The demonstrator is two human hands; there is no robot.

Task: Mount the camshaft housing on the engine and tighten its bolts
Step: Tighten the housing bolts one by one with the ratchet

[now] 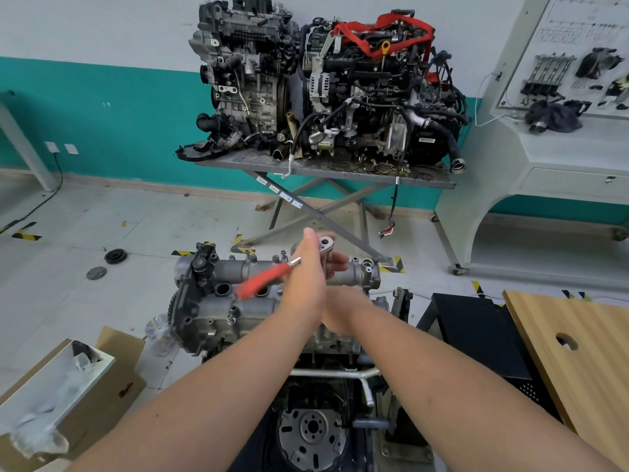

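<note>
Low in the middle of the frame stands the engine [316, 369], with the camshaft housing [238, 294] seated on top of it, its grey casting running from center left toward center right. Small bolts [232, 316] stand along its near edge.

Both forearms reach in from the bottom edge and cross above the housing. The left hand [303, 277] is held edge-on with straight fingers pointing up the frame, flat against the ratchet [272, 275]; its red handle (blurred) slants out to the left of the palm. The right hand [335, 264], mostly hidden behind the left, curls its fingers around the ratchet's metal head, whose round silver end shows just above the fingers.

At the top center, 2 more engines [323, 83] sit on a grey scissor-leg worktop [326, 172] against a white and teal wall. A cardboard box [64, 396] lies on the floor at lower left, a wooden board [578, 362] with a round hole fills the lower right, and a white display panel [561, 63] with mounted parts stands at upper right.
</note>
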